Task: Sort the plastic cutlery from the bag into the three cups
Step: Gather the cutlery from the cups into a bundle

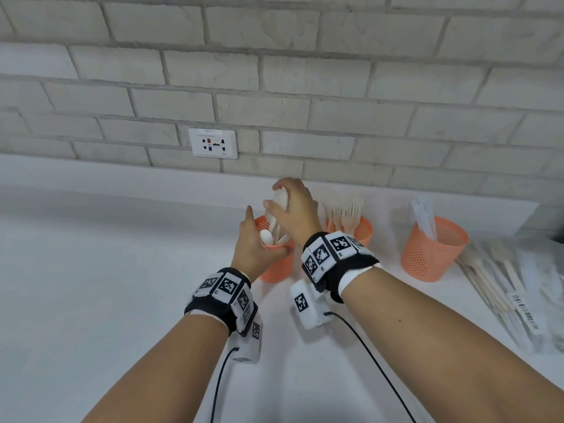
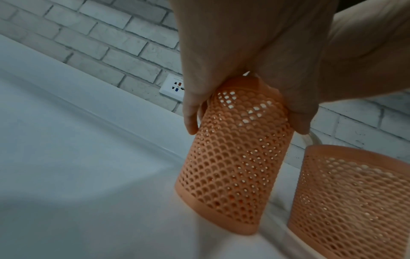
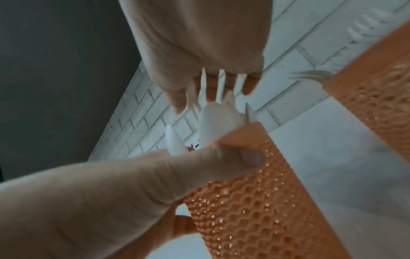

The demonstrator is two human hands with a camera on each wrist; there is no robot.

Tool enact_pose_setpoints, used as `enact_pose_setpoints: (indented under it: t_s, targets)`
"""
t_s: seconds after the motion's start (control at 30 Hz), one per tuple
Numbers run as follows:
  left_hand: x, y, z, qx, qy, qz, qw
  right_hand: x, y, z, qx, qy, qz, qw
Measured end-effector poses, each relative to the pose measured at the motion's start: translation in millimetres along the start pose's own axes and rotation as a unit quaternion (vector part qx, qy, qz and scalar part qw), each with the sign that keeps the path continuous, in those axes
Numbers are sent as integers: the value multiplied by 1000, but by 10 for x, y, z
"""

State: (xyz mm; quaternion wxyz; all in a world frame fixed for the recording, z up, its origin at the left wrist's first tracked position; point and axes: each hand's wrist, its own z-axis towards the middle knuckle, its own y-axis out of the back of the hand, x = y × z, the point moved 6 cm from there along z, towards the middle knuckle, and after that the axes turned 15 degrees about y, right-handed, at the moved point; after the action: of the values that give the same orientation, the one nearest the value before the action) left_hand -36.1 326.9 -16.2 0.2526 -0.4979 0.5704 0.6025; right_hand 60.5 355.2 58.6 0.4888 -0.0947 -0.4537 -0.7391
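Three orange mesh cups stand by the wall. My left hand (image 1: 255,244) grips the rim of the left cup (image 1: 278,268), thumb on the near rim and fingers round the far side; the left wrist view shows that left cup (image 2: 233,157) between my fingers (image 2: 190,122). Right above this cup, my right hand (image 1: 285,200) holds a bunch of white spoons (image 1: 279,199), bowls up, handles down inside the cup. Blurred white spoons (image 3: 213,121) stick out of the left cup (image 3: 255,201) in the right wrist view. The middle cup (image 1: 363,232) holds forks, the right cup (image 1: 433,254) white knives.
A clear bag (image 1: 518,288) with more cutlery lies at the right edge of the white counter (image 1: 106,285). A brick wall with a socket plate (image 1: 212,143) runs close behind the cups. Cables trail from both wrist cameras toward me.
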Motion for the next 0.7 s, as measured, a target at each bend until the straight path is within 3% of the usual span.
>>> enact_pose_setpoints:
  t_s: [0.03, 0.1, 0.2, 0.3, 0.4, 0.5, 0.6, 0.7]
  targets:
    - [-2, 4, -5, 2, 0, -1, 1000, 55, 43, -1, -36, 17, 31, 999]
    - [1, 10, 0, 8, -2, -6, 1000, 135, 31, -12, -19, 47, -26, 998]
    - [2, 9, 6, 12, -11, 5, 1000, 73, -137, -40, 126, 46, -171, 976]
    - [5, 15, 10, 11, -22, 2, 1000, -14, -242, -98, 266, 10, -209, 941]
    - [15, 14, 32, 19, -23, -12, 999, -32, -262, -148, 343, 2, -242, 908]
    - [-4, 24, 27, 29, -16, -14, 999, 89, -132, -147, 286, 9, -205, 936]
    - [-50, 85, -75, 24, 0, 34, 999, 233, 250, -164, 95, 38, -105, 989]
    - [-262, 241, -338, -72, -78, 12, 994, 165, 699, -366, 7, 3, -100, 995]
